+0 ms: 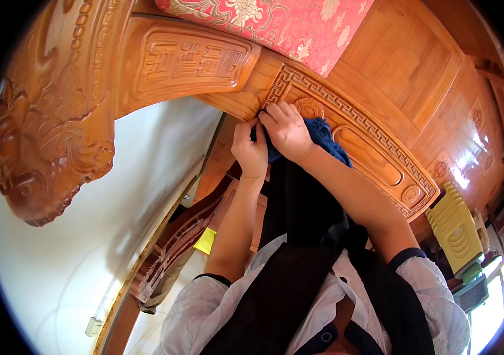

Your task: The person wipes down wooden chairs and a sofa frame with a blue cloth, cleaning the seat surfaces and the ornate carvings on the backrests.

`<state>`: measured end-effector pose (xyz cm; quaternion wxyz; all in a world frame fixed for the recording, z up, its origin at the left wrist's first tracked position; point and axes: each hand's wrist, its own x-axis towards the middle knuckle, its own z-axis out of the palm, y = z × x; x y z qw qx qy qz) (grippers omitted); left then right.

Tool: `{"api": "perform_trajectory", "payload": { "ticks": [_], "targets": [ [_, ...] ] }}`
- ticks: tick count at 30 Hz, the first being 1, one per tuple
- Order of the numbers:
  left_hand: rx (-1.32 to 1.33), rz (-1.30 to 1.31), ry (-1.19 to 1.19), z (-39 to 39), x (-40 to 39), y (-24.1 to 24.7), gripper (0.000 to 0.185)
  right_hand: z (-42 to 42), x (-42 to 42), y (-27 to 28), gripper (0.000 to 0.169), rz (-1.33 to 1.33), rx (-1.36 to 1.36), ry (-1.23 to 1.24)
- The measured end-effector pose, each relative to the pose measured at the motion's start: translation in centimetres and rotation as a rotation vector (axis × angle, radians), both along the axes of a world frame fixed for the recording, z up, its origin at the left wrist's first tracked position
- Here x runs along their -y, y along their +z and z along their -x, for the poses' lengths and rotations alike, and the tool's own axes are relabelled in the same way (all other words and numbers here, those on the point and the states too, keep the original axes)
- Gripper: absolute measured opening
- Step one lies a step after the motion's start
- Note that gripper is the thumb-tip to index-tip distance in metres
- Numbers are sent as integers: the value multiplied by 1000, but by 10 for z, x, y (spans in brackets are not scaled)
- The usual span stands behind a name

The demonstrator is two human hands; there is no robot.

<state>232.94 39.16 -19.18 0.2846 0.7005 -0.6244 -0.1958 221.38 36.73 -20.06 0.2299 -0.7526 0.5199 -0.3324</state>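
Note:
A dark blue cloth (326,138) is bunched beneath my right hand (288,133) and spills out past its wrist. My right fingers are curled over the cloth at the left end of a carved wooden panel (363,142). Close beside it, my left hand (252,151) pinches a dark part of what looks like the same cloth between thumb and fingers. Both hands meet at the panel's corner, where a fretwork border (278,86) begins. A carved round rosette (309,108) lies just beyond my right knuckles. The cloth under my palms is partly hidden.
A wooden armrest with carved characters (192,62) and a scrolled carved end (56,177) stand at the left. Red brocade fabric (278,26) lies on the wood ahead. Stacked yellow plastic stools (456,230) are at the right. A white wall (145,177) is on the left.

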Motion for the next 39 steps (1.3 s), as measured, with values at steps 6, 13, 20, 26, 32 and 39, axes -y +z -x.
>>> {"api": "perform_trajectory", "payload": {
  "ticks": [6, 13, 20, 26, 32, 39],
  "targets": [
    [-99, -12, 140, -1, 1, -6, 7, -5, 7, 0, 13, 10, 4, 30],
    [-146, -61, 177, 5, -25, -3, 8, 6, -13, -3, 11, -18, 20, 104],
    [-107, -9, 212, -1, 4, -9, 9, -12, 4, -1, 9, 0, 46, 5],
    [-37, -39, 66, 9, 1, -2, 6, 2, -6, -7, 8, -13, 62, -73],
    [-24, 34, -49, 35, 53, 2, 7, 14, 29, -4, 3, 18, 107, -330],
    [-41, -10, -24, 24, 28, -3, 8, 16, 13, -1, 9, -18, 91, -201]
  ]
}}
